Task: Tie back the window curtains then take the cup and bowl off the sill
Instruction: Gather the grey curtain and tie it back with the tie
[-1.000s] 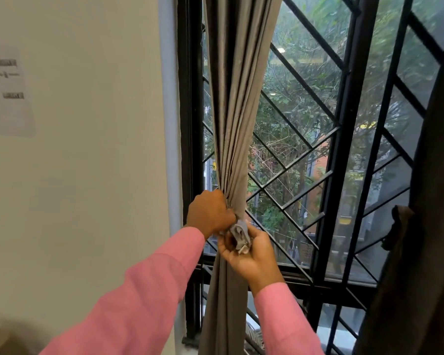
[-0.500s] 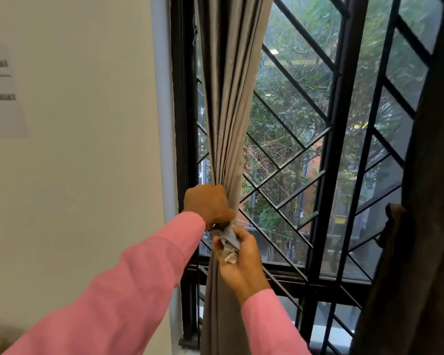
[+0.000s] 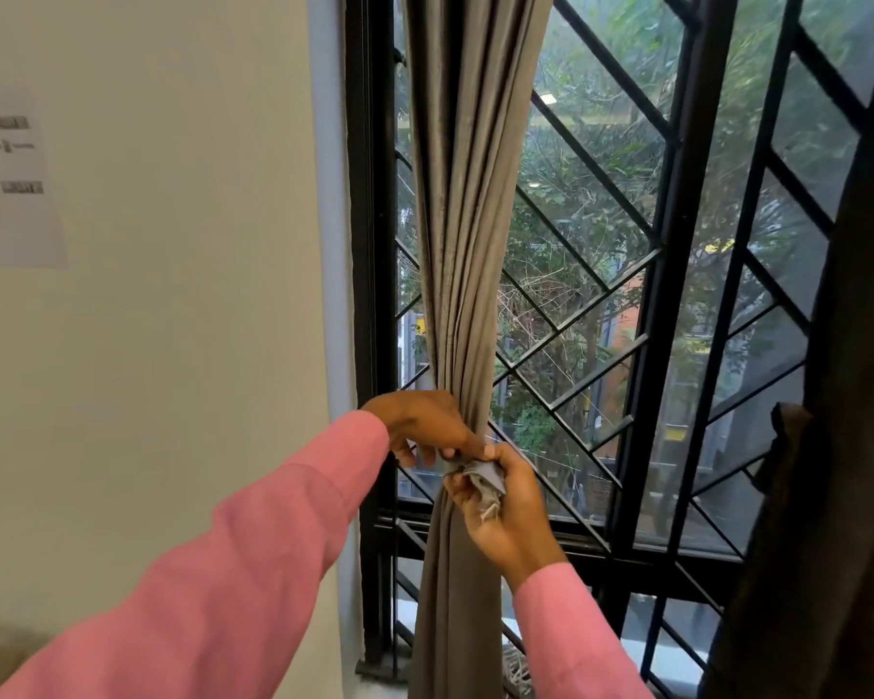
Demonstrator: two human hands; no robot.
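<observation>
Head view: left hand (image 3: 425, 426) pinched the tie-back (image 3: 481, 477) beside the upright, gathered curtain (image 3: 470, 244). Right hand (image 3: 508, 514), just below, clutched its bunched end in curled fingers (image 3: 457, 489).

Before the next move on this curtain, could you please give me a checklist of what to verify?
1. Curtain gathered into one bundle: ok.
2. Left hand grip on the tie: ok, its fingers pinch the tie at the bundle.
3. Right hand holds the tie's loose end: ok.
4. Tie knotted round the bundle: not ok, the ends are in the hands and no knot shows.
5. Dark curtain tied back: cannot tell, it sits at the frame's edge.
6. Cup and bowl located: cannot tell, neither is in view.
</observation>
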